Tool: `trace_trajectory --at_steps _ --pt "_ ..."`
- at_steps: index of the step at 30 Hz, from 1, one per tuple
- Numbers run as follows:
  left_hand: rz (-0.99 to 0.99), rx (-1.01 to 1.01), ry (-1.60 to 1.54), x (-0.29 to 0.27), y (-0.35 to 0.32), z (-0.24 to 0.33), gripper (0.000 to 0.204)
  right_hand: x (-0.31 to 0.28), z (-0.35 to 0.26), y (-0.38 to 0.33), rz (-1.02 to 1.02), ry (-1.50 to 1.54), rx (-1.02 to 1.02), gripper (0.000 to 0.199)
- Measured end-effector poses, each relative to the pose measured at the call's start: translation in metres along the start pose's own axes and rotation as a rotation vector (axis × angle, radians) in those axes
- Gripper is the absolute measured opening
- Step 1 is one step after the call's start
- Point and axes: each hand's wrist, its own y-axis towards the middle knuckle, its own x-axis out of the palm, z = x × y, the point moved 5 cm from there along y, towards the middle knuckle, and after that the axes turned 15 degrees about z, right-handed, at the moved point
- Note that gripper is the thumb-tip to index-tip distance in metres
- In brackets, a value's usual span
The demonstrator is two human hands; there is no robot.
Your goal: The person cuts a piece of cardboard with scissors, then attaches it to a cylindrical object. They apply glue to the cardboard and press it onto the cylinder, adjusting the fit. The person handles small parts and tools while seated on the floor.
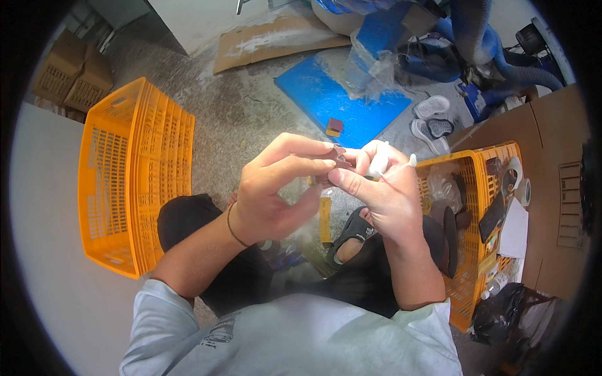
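Note:
In front of my body both hands meet at a small brown, partly shiny piece [342,164]; its kind is hard to make out, as fingers cover most of it. My left hand [269,188] is closed around its left side, fingertips and thumb pinching. My right hand [389,194] grips the other side between thumb and bent fingers. White coverings [379,165] wrap some of the right fingers. Beyond the hands, a small dark red and yellow block [334,127] lies on a blue board [313,94] on the floor.
Stacked yellow crates [135,182] stand at the left. At the right, another yellow crate [467,301] bears dark pieces, plastic bags and tape rolls, beside a large cardboard box [552,194]. Shoes [431,108], a cardboard sheet [276,44] and a blue hose [533,76] lie farther off.

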Motion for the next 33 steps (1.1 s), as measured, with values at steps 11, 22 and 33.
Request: trace_trajectory --at_steps 11,22,33 --pt "-0.065 -0.060 -0.001 0.004 -0.007 -0.008 0.050 -0.001 0.002 0.005 0.025 -0.027 -0.043 0.031" --pt "-0.294 -0.583 -0.203 0.013 -0.011 -0.024 0.069 -0.008 -0.026 -0.001 -0.059 -0.779 -0.359 0.031" --pt "-0.202 -0.886 -0.368 0.031 -0.029 -0.029 0.077 -0.016 -0.038 -0.004 -0.094 -0.871 -0.607 0.042"
